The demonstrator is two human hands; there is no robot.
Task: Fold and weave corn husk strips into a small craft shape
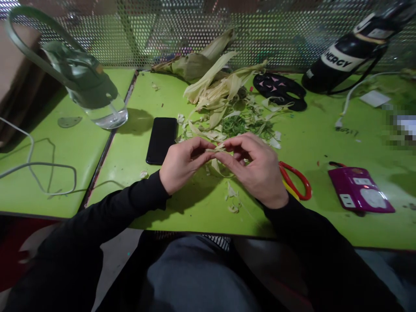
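Note:
Between the fingertips of my left hand (186, 162) and my right hand (255, 167) is a small pale strip of corn husk (219, 148). Both hands are closed in a pinch on it, meeting just above the green table. A thin husk strip (221, 169) hangs down below the fingers. Right behind my hands lies a heap of dried corn husks (224, 93), with green shreds (238, 125) and pale scraps at its near side. Red-handled scissors (303, 190) lie by my right wrist, partly hidden by it.
A black phone (161, 139) lies left of my hands. Behind it stands a green water bottle (97, 93); a black bottle (344, 56) leans at the back right. A purple power socket block (360, 189) and a black palette-shaped pad (279, 90) are at right. Perforated metal mesh (276, 34) borders the back.

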